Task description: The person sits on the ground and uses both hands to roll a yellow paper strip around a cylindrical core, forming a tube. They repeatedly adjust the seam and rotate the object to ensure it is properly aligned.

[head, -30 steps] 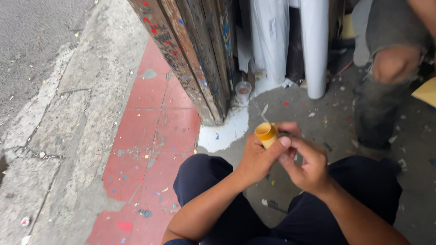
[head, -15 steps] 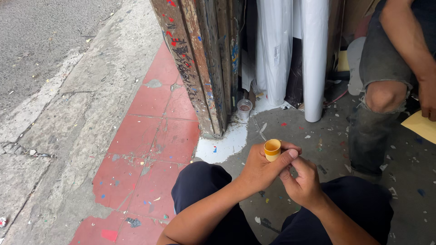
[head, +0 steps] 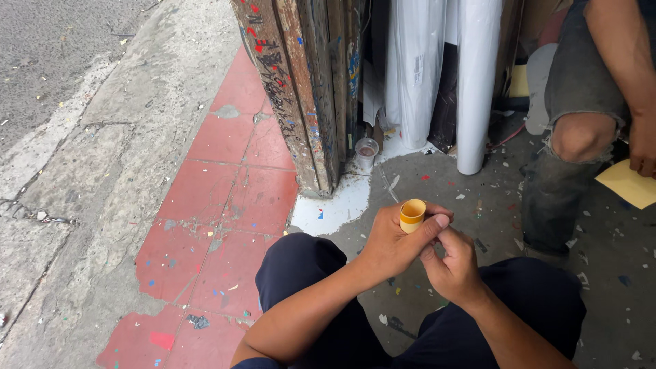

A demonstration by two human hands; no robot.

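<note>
The left hand (head: 393, 242) is wrapped around a small yellow-orange cup (head: 413, 215), fingers and thumb clamped on its side so that only the open rim and upper wall stand clear above the fist. The right hand (head: 454, 263) sits touching the left at about 4 o'clock from the cup, its fingers curled in under the left thumb; whether it pinches anything of its own cannot be told. The cup is a short round tube, open end up and tilted slightly toward 1 o'clock, with a paler inside.

Both forearms rise from dark blue trousers (head: 307, 273) at 6 o'clock. Beneath them lies grey concrete floor (head: 478, 198) flecked with paint chips and scraps, and at 9 o'clock red paving tiles (head: 225, 205) run beside a worn kerb (head: 89, 157). A white paint patch (head: 335, 208) spreads at 11 o'clock from the cup. Beyond it stands a weathered wooden post (head: 301, 89) with a small clear plastic cup (head: 367, 152) at its foot, and white rolls (head: 444, 68) lean upright at 12 o'clock. At 2 o'clock another person's knee (head: 581, 137) shows through torn grey jeans, a hand holding a yellow sheet (head: 629, 183).
</note>
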